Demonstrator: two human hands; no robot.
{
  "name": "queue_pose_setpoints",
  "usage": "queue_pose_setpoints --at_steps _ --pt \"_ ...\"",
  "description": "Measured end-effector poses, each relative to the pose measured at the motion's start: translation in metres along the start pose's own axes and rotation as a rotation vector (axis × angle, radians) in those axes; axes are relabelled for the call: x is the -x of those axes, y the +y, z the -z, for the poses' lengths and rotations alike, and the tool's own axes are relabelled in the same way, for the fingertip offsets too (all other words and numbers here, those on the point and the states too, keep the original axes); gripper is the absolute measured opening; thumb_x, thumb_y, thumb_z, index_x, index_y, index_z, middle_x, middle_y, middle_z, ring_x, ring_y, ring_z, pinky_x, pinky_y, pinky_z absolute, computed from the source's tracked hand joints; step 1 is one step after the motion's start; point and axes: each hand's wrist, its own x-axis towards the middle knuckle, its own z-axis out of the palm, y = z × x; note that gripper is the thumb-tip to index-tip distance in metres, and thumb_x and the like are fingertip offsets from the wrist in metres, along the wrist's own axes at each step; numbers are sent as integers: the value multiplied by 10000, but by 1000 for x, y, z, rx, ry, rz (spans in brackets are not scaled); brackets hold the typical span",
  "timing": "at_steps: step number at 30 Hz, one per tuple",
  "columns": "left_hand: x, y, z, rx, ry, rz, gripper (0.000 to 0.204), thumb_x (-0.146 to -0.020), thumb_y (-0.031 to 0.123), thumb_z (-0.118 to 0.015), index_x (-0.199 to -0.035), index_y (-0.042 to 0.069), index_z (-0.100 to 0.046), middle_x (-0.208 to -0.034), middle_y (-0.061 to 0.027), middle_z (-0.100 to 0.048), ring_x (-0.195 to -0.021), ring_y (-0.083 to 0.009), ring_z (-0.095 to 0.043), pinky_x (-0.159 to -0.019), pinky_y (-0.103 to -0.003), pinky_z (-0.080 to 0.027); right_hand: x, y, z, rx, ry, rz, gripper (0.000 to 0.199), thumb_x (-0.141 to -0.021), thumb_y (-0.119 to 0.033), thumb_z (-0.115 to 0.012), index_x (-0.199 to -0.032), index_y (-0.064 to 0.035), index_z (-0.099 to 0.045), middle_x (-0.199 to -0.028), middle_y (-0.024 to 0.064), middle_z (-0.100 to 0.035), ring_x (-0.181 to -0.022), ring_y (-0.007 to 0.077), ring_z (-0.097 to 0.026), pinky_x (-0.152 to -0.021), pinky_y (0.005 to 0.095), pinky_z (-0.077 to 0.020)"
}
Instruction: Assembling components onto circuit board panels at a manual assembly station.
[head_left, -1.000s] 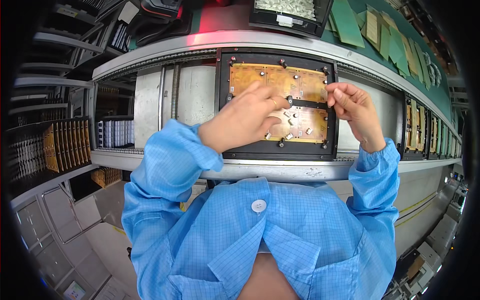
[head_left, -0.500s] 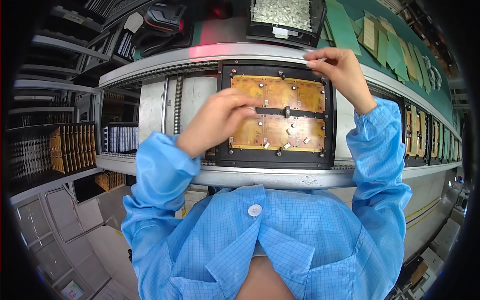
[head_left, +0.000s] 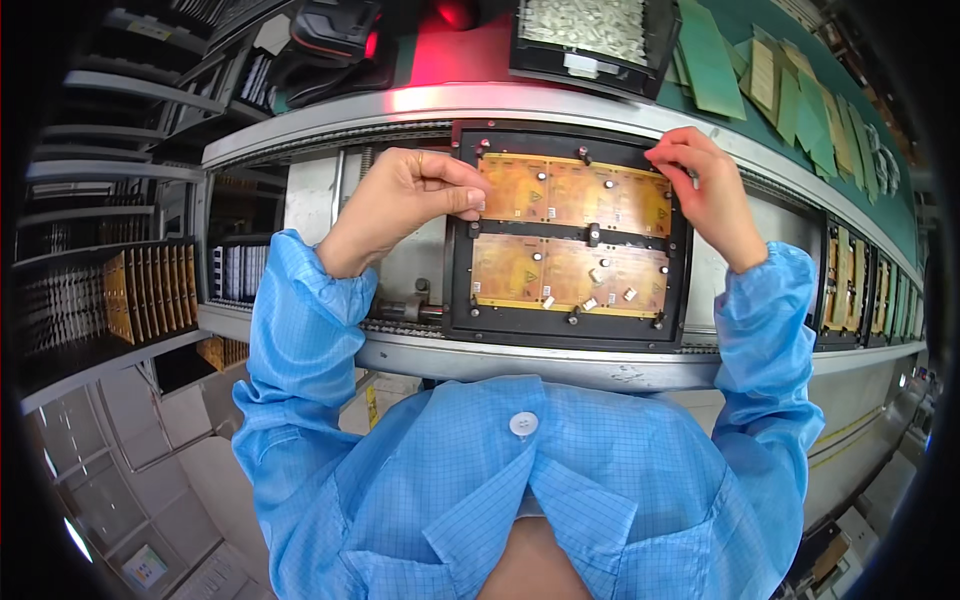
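A black fixture frame holds two rows of amber circuit boards on the conveyor. Near the upper left edge of the boards, my left hand pinches a small white connector between thumb and fingertips. My right hand is at the upper right corner of the fixture with its fingertips drawn together; what they hold, if anything, is hidden. Several loose white connectors lie on the lower boards. Black clamp knobs stand along the frame's edges and middle.
Beyond the far rail stand a black bin heaped with white connectors and a handheld scanner casting red light. Green and tan boards lie at the far right. More fixtures line the conveyor; at left a rack holds amber boards.
My left hand has drawn back to the boards' upper left edge. My right hand has come lower, to the fixture's upper right corner. The whole view has shifted slightly.
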Motion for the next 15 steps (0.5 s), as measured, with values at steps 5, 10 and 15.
queue_pose_setpoints --at_steps 5,10,15 --pt "-11 -8 -3 -71 -1 22 239 -901 21 -728 -1133 -33 -711 -1066 -92 -724 -929 -126 -699 -860 -251 -573 -1 0 -9 242 30 230 163 -845 38 -670 -994 -7 -718 -954 130 -691 -898 317 -660 -803 359 -534" --pt "-14 -14 -5 -145 57 -89 203 -922 1 -699 -1122 -29 -710 -1015 -69 -732 -958 -101 -689 -857 -237 -574 3 0 -14 186 19 67 155 -843 8 -703 -995 -19 -717 -918 116 -704 -878 288 -669 -802 367 -534" --pt "-17 -15 -7 -190 76 -100 197 -931 4 -684 -1123 -37 -703 -1026 -72 -729 -949 -101 -688 -848 -233 -572 3 0 -16 107 8 -8 143 -840 -3 -726 -981 -21 -708 -894 99 -704 -859 255 -669 -771 344 -529"
